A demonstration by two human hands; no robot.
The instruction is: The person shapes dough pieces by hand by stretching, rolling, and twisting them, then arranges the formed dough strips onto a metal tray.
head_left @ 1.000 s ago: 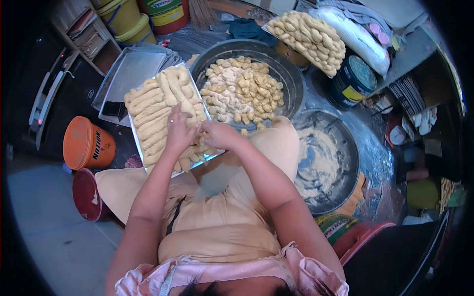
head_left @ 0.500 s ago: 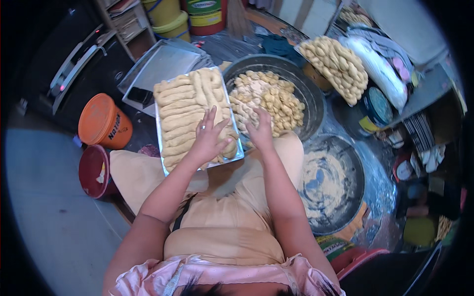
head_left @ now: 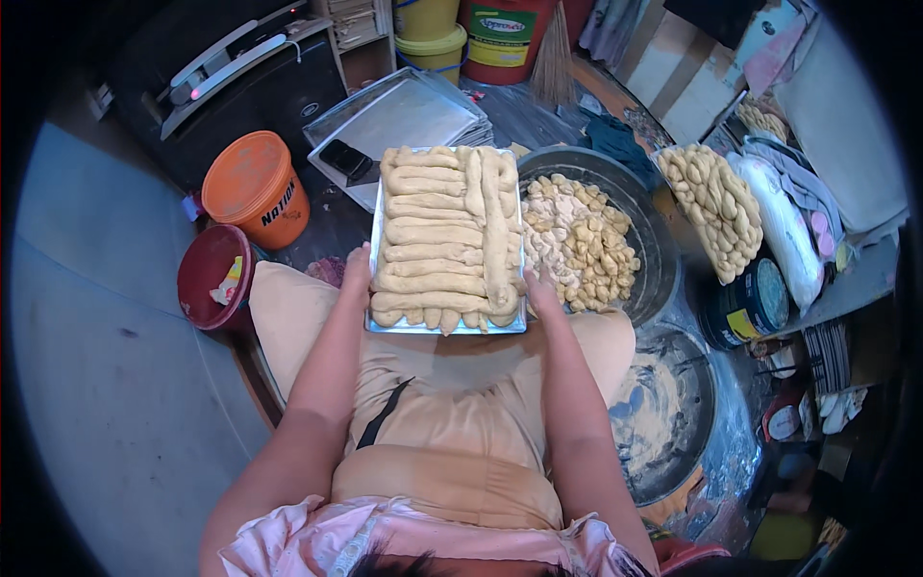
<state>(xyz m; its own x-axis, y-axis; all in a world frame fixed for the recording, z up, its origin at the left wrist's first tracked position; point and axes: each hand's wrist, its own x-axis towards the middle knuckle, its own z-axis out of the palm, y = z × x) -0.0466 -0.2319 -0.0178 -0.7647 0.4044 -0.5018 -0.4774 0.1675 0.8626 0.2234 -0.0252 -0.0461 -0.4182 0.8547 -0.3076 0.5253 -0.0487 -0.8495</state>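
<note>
A metal tray (head_left: 385,328) rests over my lap, covered with rows of pale dough strips (head_left: 433,233). Most strips lie crosswise, and long ones run lengthwise along the right side. My left hand (head_left: 357,279) grips the tray's left edge, its fingers partly hidden under the rim. At the opposite edge, my right hand (head_left: 540,291) holds the tray the same way, fingertips partly out of sight. Just beyond the right hand sits a large dark basin (head_left: 665,258) containing many small dough lumps (head_left: 604,252), some dusted with flour.
Left of my knee stand an orange lidded bucket (head_left: 252,188) and a maroon bucket (head_left: 207,274). Flat trays (head_left: 413,108) are stacked ahead, a phone (head_left: 344,160) on them. A floury basin (head_left: 707,423) lies by my right knee. Braided dough fills another tray (head_left: 711,207) at right.
Both hands have moved from over the dough and beside it to the tray's two side edges. The tray now sits straighter and more central, and the view has turned leftward.
</note>
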